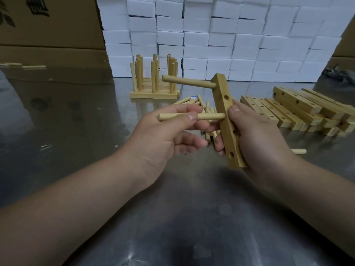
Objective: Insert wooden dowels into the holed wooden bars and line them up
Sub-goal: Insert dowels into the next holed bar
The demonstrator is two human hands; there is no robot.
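Observation:
My right hand (255, 137) grips a holed wooden bar (223, 104), held nearly upright above the table. One dowel (189, 81) sticks out sideways to the left from the bar's top hole. My left hand (165, 135) pinches a second dowel (209, 116) between thumb and fingers, level, its right tip touching the bar's face by a middle hole. Two lower holes show open. Loose dowels (199, 104) lie in a heap on the table behind my hands. A row of finished bars with upright dowels (153, 79) stands further back.
A pile of holed bars (299, 110) lies at the right. One stray dowel (298, 151) rests by my right wrist. White boxes (221, 35) are stacked as a wall behind, cardboard cartons (48, 25) at the left. The steel tabletop (76, 121) is reflective.

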